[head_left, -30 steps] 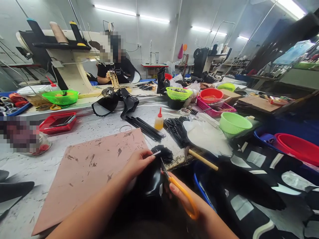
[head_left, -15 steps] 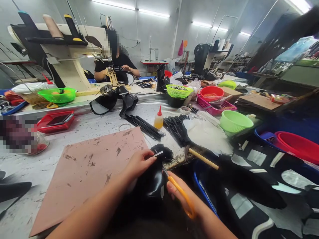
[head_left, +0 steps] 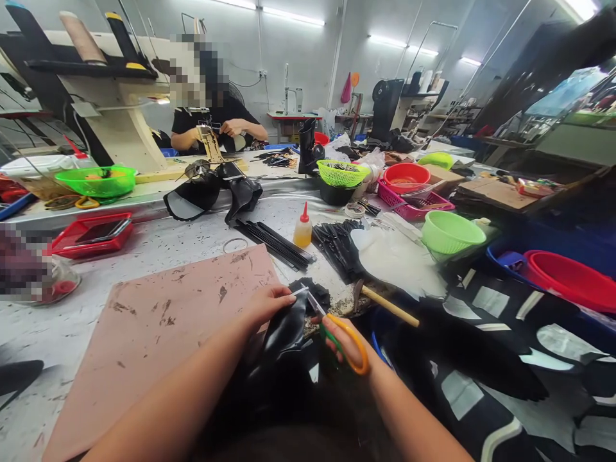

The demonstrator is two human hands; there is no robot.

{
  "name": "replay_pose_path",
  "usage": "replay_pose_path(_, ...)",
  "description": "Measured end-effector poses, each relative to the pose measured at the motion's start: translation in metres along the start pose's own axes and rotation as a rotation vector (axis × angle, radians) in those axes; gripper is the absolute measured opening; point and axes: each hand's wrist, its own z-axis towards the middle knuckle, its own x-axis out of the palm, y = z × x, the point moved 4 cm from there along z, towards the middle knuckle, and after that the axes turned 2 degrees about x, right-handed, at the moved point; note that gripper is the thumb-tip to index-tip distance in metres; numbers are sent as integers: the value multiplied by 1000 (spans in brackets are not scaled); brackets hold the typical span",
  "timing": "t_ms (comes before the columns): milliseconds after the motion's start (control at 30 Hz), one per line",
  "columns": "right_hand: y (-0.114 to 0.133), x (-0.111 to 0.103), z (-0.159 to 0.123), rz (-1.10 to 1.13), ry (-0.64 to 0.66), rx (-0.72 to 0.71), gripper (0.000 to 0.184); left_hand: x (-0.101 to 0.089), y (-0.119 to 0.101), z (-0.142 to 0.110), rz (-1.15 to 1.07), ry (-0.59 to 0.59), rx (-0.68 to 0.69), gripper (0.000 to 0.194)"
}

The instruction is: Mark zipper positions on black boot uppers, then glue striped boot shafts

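A glossy black leather piece [head_left: 287, 325] with a pale strip along its upper edge is pinched in my left hand [head_left: 272, 301]. My right hand [head_left: 344, 340] grips scissors [head_left: 359, 350] with one orange and one green handle loop. The scissor blades point up and left, their tips at the pale edge of the leather, close to my left fingertips. Black scraps [head_left: 315, 296] lie just behind the blades on the table edge. The lower part of the leather hangs toward my lap and blends into the dark there.
A pink board [head_left: 158, 327] covers the table at left. Ahead stand a glue bottle [head_left: 303, 230] and bundled black strips [head_left: 274, 244]. A hammer [head_left: 389, 306] lies right, beside black cut pieces [head_left: 491, 346]. Across the table, a person [head_left: 221, 128] works at a sewing machine [head_left: 120, 102].
The scissors have moved up and left to the leather's pale edge, with the blades now in plain view. My left hand has shifted slightly left, tilting the leather. The view has shifted a little.
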Motion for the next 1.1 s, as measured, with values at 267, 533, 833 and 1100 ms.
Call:
replay_pose_path(267,10,-21,-11,-1104,-381,-84,56,-35,-5,-37,-286,2,44,31)
replay_pose_path(533,41,-57,15,-1101,-456,78,48,-54,-16,-98,-190,-139,83,26)
replay_pose_path(833,124,14,-3,-924,-434,-639,20,-41,-32,-131,251,-353,248,25)
replay_pose_path(1100,147,85,-59,-707,-107,-1180,12,-34,-39,-155,416,-374,413,21)
